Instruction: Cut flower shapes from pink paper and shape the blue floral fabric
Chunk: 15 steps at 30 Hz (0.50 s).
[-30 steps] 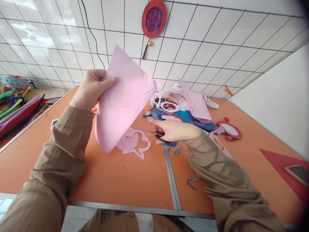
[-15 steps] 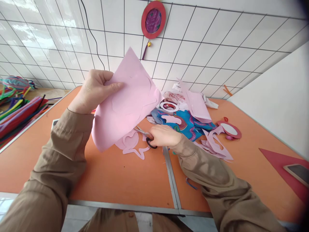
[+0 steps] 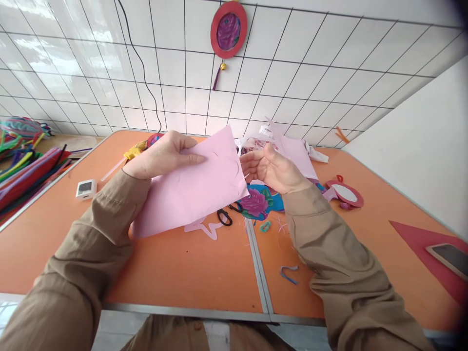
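My left hand (image 3: 166,156) pinches a large pink sheet (image 3: 193,187) by its upper left edge, thumb on the near face. Faint curved outlines mark the sheet. Beside its right edge my right hand (image 3: 276,168) is raised with the fingers apart and nothing in them; whether the fingertips touch the sheet I cannot tell. Scissors with black handles (image 3: 224,217) lie on the table below, their blades hidden by the sheet. A cut pink star-like outline (image 3: 211,231) rests to their left, partly covered.
Blue flowered cloth (image 3: 256,201) and another pink sheet (image 3: 298,156) lie behind my right hand. At right are a red oval frame (image 3: 345,193) and a phone (image 3: 449,257) on red paper. A yellow glue gun (image 3: 136,149) and small white device (image 3: 86,189) sit at left.
My right hand has let go of the scissors, leaving them on the table, and has moved up and right, opening. My left hand has lowered the pink sheet and shifted it right.
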### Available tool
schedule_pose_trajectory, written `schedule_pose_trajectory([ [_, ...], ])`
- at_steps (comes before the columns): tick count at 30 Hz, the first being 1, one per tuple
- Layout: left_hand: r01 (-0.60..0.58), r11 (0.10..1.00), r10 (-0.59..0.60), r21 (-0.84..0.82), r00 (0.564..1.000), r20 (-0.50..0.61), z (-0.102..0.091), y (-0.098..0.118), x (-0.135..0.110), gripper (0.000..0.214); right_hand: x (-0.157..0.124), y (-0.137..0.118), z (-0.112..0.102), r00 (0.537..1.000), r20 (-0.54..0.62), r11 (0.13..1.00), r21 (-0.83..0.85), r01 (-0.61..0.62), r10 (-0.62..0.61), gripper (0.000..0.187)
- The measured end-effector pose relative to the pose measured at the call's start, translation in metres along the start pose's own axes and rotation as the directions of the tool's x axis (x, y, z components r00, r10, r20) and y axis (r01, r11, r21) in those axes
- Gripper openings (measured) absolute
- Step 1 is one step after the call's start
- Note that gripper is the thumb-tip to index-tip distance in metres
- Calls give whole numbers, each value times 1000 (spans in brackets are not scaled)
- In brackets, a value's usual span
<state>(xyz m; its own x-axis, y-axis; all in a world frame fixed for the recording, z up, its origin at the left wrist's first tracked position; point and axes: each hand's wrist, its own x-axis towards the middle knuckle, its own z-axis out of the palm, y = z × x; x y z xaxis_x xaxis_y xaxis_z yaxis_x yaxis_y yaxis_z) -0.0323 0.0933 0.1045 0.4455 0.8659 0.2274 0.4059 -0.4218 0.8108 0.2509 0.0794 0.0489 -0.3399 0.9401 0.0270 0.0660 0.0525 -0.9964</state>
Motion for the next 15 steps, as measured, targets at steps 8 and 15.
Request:
schedule_pose_trajectory([
  [8,61,995,-76,79,978,196,15,-12,10,29,0,7,40,1000,-6,996,87,-4,5,41],
  [15,65,994,-84,86,968,238,19,-19,12,31,2,17,44,998,-7,996,72,-60,61,35],
])
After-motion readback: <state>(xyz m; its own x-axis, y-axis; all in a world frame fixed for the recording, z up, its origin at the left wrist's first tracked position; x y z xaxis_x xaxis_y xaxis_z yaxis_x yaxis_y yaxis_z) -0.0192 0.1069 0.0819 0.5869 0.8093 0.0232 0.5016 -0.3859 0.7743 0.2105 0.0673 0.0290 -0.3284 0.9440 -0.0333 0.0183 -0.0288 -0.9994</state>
